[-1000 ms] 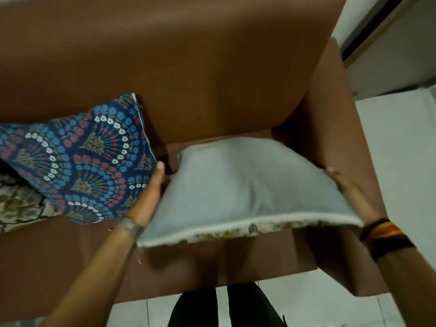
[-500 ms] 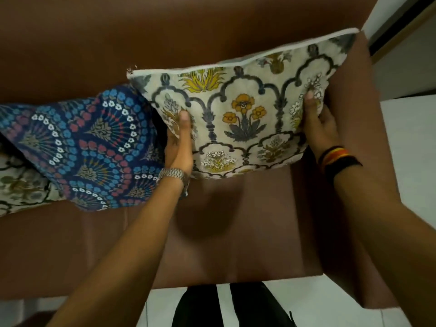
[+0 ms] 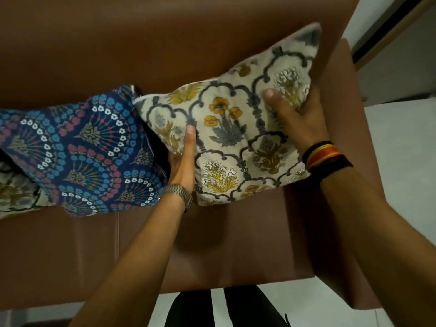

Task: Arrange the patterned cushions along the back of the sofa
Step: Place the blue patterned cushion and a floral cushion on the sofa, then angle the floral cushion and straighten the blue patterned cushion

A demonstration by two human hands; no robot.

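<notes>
The cream floral cushion [image 3: 238, 135] stands propped against the sofa back [image 3: 165, 43], in the corner where the back meets the armrest [image 3: 339, 128], its lower edge on the seat [image 3: 212, 244] and its top corner tilted up towards the armrest. The left hand [image 3: 182, 161] holds its near left edge, thumb on the face and fingers tucked behind; the right hand [image 3: 297, 114] clasps its right side, thumb pressing the print and fingers wrapped round the edge. Just beside this cushion, on the side away from the armrest, the blue fan-patterned cushion [image 3: 89, 147] already leans on the sofa back, their top corners nearly touching. Beyond that one, a third pale cushion [image 3: 16, 192] shows only partly at the frame's edge. Judging by this, placement is nearly finished; what seems left is levelling the cream cushion and letting go.
</notes>
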